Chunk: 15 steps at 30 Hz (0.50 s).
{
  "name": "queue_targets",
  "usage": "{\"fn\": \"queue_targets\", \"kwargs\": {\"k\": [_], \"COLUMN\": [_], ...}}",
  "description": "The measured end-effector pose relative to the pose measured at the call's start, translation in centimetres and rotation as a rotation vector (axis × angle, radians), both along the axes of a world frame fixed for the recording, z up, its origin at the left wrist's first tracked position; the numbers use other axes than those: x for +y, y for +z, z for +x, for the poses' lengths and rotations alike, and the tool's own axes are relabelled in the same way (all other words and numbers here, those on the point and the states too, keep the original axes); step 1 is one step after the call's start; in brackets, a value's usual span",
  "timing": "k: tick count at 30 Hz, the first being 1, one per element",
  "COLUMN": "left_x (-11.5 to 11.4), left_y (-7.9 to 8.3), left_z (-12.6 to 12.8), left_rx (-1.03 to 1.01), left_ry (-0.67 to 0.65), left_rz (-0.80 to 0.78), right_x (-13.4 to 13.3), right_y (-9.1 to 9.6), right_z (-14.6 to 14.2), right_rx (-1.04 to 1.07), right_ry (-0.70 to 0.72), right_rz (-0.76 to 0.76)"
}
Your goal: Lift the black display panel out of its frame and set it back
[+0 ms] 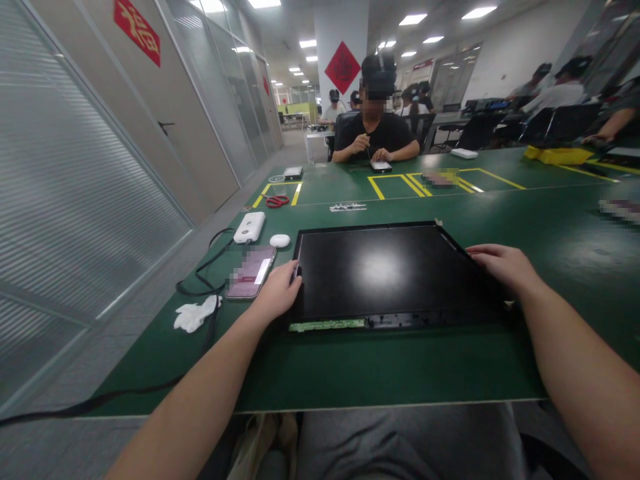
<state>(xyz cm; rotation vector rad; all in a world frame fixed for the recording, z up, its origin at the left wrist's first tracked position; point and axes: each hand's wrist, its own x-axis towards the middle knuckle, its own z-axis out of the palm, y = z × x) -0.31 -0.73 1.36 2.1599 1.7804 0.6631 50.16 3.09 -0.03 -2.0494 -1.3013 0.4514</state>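
A large black display panel lies flat on the green table in front of me, with a strip of green circuit board along its near edge. My left hand grips the panel's left edge, fingers curled around it. Over on the other side, my right hand rests on the right edge with the fingers laid over the rim.
Left of the panel lie a phone, a white power bank, a small white case, a black cable and white gloves. Red scissors sit farther back. A person works across the table.
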Motion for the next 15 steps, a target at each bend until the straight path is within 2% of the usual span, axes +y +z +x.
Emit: {"fn": "queue_targets", "kwargs": {"k": [4, 11, 15], "left_x": [-0.1, -0.3, -0.2], "left_y": [-0.2, -0.6, -0.4], "left_z": [-0.1, -0.5, 0.0], "left_rx": [-0.052, -0.235, -0.545], "left_ry": [0.037, 0.088, 0.043], "left_rz": [0.000, -0.030, -0.056], "right_x": [-0.3, -0.6, -0.6], "right_y": [0.8, 1.5, 1.4], "right_z": [-0.6, -1.0, -0.9], "right_rx": [-0.040, -0.061, -0.057], "right_ry": [-0.040, -0.052, -0.062], "right_rz": [-0.064, -0.069, -0.066]}}
